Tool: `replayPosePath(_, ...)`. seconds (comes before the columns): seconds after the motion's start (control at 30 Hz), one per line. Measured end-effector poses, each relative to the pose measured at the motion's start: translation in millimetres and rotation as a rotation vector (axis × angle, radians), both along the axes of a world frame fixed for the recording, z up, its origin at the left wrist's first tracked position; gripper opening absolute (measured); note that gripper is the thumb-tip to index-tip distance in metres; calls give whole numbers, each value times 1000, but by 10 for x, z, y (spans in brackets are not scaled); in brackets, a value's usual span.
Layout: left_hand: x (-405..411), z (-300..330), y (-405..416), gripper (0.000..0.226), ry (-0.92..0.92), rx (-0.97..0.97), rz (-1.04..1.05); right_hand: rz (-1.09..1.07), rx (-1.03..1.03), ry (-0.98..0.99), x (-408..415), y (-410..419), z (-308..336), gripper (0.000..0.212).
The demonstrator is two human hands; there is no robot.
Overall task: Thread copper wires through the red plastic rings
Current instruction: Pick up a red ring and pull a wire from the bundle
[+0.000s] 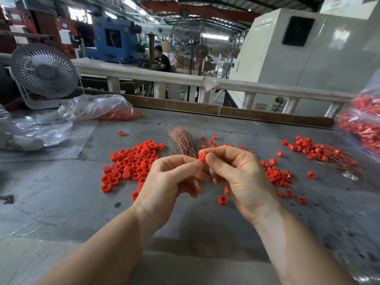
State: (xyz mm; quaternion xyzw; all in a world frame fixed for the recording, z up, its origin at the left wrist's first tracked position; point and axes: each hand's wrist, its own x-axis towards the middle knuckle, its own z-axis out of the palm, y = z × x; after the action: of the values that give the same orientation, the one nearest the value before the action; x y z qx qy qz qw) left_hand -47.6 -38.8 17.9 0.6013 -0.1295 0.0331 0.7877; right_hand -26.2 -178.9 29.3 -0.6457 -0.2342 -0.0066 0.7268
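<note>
**Head view: one red ring pinched between both hands, wire not visible at the hole**

Head camera shows the red ring raised above the middle of the tabletop, held between the two hands. The right hand pinches it with thumb and forefinger clamped on its side; the left hand brings its pinched fingertips against the ring's near face, fingers together as if on a strand too thin to make out. Whether a wire is already in the hole I cannot tell.

To do this step well, I judge the ring should be kept still with its opening turned toward the left fingertips, and the strand held close to its tip so it does not buckle.

Just behind the hands lies the bundle of copper wires, fanned toward the far edge. A heap of loose rings sits left of centre; threaded rings with trailing wires lie toward the right edge, below a bag of red parts. Scattered rings lie under the right hand and could snag a trailing strand. A desk fan and a plastic bag occupy the far left corner.
</note>
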Motion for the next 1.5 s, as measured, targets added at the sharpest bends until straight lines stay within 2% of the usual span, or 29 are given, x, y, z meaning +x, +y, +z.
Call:
replayPosePath(0.5,10,-13,-7,15,0,12,-25,-21,2,-10,36,-7,-23,20)
replayPosePath(0.7,19,-11,6,15,36,-8,-52,-19,-9,-43,55,-12,-33,14)
replayPosePath(1.03,32,-58,5,10,35,-19,-20,-51,-198,-190,40,-19,-27,22)
replayPosePath(1.17,57,-68,-5,17,68,-37,59,-80,-211,-127,48,-1,-50,28)
replayPosePath(1.4,77,-72,3,35,118,-65,104,-16,-147,3,31,40,-68,16)
replayPosePath(1.5,73,-67,-4,35,118,-55,96,49,-46,75,48,9,-64,29)
